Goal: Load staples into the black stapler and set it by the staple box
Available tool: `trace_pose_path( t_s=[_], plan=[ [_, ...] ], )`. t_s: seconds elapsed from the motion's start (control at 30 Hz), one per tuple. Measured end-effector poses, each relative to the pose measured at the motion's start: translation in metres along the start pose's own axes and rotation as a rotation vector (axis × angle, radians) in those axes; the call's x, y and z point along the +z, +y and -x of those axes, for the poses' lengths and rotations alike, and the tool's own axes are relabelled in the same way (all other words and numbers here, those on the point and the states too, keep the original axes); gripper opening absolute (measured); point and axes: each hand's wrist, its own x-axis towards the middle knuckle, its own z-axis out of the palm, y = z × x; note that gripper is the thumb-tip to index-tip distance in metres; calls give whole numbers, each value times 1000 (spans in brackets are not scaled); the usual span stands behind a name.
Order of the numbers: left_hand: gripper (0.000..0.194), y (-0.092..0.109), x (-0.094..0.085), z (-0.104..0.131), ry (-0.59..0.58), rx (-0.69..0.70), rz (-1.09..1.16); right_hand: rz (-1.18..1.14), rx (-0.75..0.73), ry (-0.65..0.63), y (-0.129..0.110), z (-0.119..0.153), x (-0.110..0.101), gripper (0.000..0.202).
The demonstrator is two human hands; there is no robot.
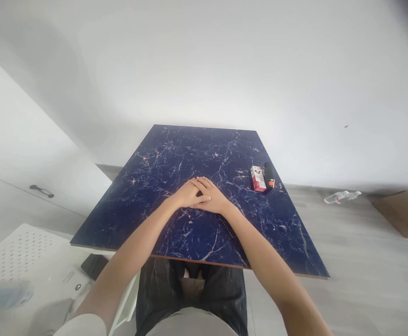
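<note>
My left hand (185,194) and my right hand (214,198) rest together on the dark blue, white-veined tabletop (193,149). Their fingers overlap and lie stretched out, fairly flat. The left thumb reaches across toward the right hand; part of the fingers is hidden by the overlap. Neither hand shows an object in it. Beyond the right hand, near the table's right edge, stands a small red and white box (258,179). Touching or close beside it is a black cylinder-like item (268,173) with an orange patch; its kind is unclear.
A white wall (204,70) rises behind the table. On the floor at right lie a clear plastic bottle-like item (342,196) and a cardboard box (401,212). At lower left is a white perforated surface (18,252), with a dark object (94,266) near the table's corner.
</note>
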Motion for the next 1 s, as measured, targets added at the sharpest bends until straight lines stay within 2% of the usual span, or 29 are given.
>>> trace_pose_path(
  t_s=[0.53,1.0],
  plan=[
    [55,-6,6,-1,44,27,-3,3,2,2,1,0,1,106],
    [56,-6,5,-1,31,23,-18,4,-5,5,2,0,1,105]
  ],
)
